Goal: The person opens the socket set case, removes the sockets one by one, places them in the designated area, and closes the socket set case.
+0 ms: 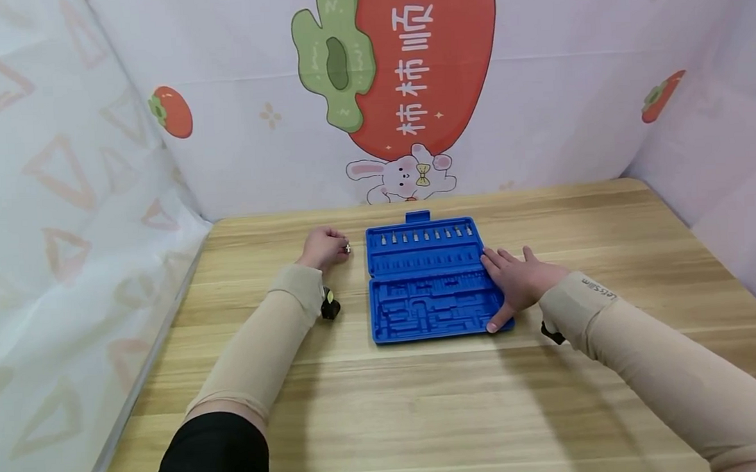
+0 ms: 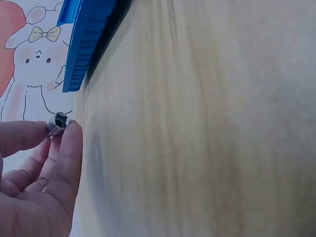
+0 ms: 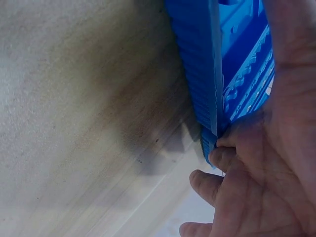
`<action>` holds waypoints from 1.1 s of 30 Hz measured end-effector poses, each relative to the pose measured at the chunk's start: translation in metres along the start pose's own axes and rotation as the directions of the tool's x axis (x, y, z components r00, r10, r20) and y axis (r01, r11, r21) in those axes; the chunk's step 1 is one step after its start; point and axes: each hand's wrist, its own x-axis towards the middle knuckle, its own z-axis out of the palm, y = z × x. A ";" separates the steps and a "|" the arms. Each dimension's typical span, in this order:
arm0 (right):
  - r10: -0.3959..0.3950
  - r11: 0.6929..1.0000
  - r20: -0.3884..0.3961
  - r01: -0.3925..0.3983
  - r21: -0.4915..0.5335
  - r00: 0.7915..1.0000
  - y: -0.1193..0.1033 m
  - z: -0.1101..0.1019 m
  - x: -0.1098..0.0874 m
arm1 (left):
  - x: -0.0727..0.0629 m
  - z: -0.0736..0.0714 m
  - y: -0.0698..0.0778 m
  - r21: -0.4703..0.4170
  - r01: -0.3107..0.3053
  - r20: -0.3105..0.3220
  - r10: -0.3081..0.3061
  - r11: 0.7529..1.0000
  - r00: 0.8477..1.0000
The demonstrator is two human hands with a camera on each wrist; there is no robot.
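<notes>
A blue plastic tool case point(image 1: 438, 270) lies opened flat on the wooden table, its upper half holding a row of several small metal bits point(image 1: 426, 236). The moulded slots in the lower half point(image 1: 418, 311) hold nothing that I can see. To the left of the case, my left hand point(image 1: 324, 247) pinches a small shiny metal socket point(image 2: 58, 124) between thumb and fingertips, its hollow end showing in the left wrist view. My right hand point(image 1: 518, 280) rests on the case's right edge with fingers spread, the thumb on the lower right corner.
The wooden table point(image 1: 422, 415) extends around the case. A printed cloth point(image 1: 237, 150) with a rabbit and red fruit hangs behind it, and white cloth point(image 1: 72, 240) borders the left side. Both wrists carry small black devices point(image 1: 330, 304).
</notes>
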 end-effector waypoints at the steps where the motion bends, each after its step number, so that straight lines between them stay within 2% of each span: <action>1: 0.001 1.000 0.001 -0.001 0.001 1.000 0.000 0.001 0.001 | 0.001 0.001 0.001 0.003 0.002 0.003 -0.002 1.000 1.000; 5: 0.000 1.000 -0.001 0.000 -0.005 1.000 -0.001 0.000 0.001 | 0.005 0.002 0.003 0.028 0.004 0.004 -0.004 1.000 1.000; 9: -0.006 1.000 0.000 0.006 -0.021 1.000 -0.003 -0.003 -0.002 | 0.010 0.003 0.005 0.105 -0.004 -0.007 0.005 0.994 1.000; 13: -0.013 1.000 -0.003 0.013 -0.029 1.000 -0.006 -0.005 -0.003 | 0.015 0.006 0.006 0.204 -0.014 -0.021 0.018 0.979 1.000; 15: -0.019 0.999 -0.004 0.019 -0.032 1.000 -0.007 -0.005 -0.003 | 0.015 0.007 0.006 0.258 -0.015 -0.033 0.024 0.966 0.999; 18: -0.026 0.999 0.001 0.026 -0.035 1.000 -0.009 -0.004 -0.002 | 0.015 0.008 0.005 0.368 -0.022 -0.056 0.045 0.930 0.997; 22: -0.024 0.999 0.007 0.024 -0.040 1.000 -0.010 -0.002 -0.001 | 0.014 0.010 0.005 0.462 -0.039 -0.064 0.077 0.886 0.995; 26: -0.015 0.999 -0.001 0.015 -0.044 1.000 -0.008 -0.002 -0.001 | 0.015 0.012 0.008 0.474 -0.064 -0.055 0.102 0.878 0.993; 33: -0.010 0.999 -0.001 0.010 -0.041 1.000 -0.003 -0.001 -0.001 | 0.019 0.016 0.013 0.491 -0.071 -0.061 0.115 0.868 0.991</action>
